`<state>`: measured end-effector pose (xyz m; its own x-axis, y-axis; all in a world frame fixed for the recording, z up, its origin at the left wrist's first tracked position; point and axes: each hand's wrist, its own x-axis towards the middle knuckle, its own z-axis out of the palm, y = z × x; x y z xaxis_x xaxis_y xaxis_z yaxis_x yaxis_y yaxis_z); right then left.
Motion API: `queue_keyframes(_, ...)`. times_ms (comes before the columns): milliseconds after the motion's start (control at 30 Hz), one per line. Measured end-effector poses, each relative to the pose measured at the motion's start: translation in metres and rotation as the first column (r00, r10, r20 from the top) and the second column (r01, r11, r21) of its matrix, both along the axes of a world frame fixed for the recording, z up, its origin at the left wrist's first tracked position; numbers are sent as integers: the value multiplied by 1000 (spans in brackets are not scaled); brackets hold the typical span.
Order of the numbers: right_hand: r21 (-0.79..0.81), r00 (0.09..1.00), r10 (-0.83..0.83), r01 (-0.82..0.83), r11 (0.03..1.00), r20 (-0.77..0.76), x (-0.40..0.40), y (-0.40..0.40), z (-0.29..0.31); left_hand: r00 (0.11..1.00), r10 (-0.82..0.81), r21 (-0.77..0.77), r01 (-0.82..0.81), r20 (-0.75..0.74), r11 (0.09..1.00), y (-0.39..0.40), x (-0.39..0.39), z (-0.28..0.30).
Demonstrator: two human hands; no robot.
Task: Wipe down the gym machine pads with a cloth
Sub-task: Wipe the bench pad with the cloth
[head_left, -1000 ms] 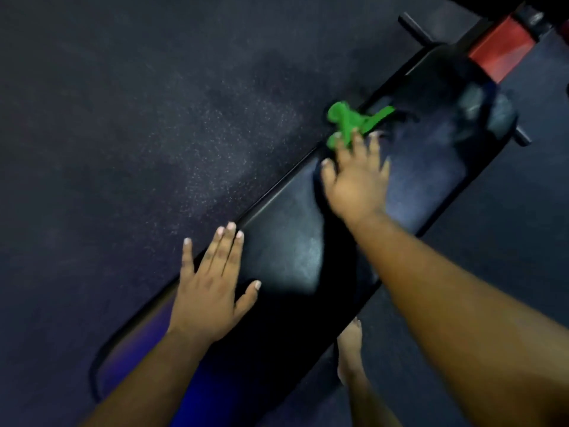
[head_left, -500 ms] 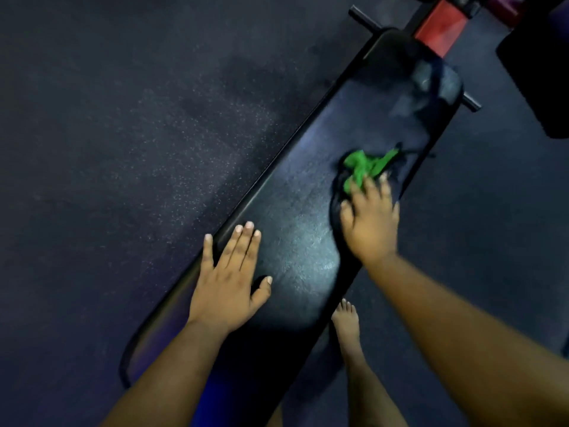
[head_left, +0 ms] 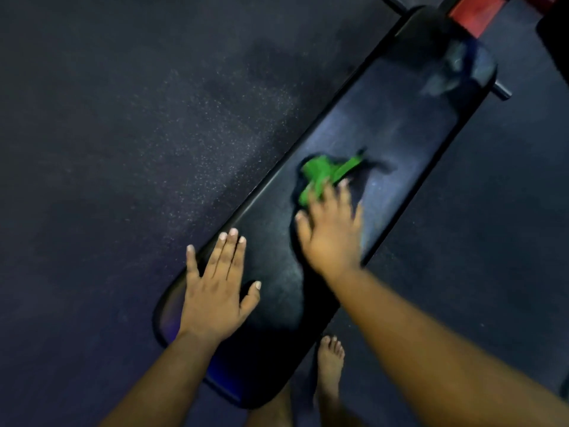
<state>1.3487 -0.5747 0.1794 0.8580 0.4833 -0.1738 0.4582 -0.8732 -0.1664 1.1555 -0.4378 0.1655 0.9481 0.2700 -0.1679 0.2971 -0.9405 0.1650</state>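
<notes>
Right hand [head_left: 331,232] is blurry, palm down with fingers spread flat, pressing the cloth [head_left: 323,177] mid-pad [head_left: 400,124]. Left hand [head_left: 215,291] lies flat and open near the pad's near end. Pad runs diagonally, near-left to far-right; cloth bunched, tail pointing far-right.

No text, label, brand, number or sign can be read anywhere in the head view; the black bench pad [head_left: 385,140], the green cloth [head_left: 323,175], the red frame part [head_left: 475,13] and the speckled floor [head_left: 154,149] show no lettering, and the picture is dim and blurred
</notes>
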Motion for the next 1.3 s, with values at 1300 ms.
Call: queue_keyframes(1300,-6,948,316,-316,949,-25,-194,108,9,986,119,-279,-148,-120,949,52,-172,19)
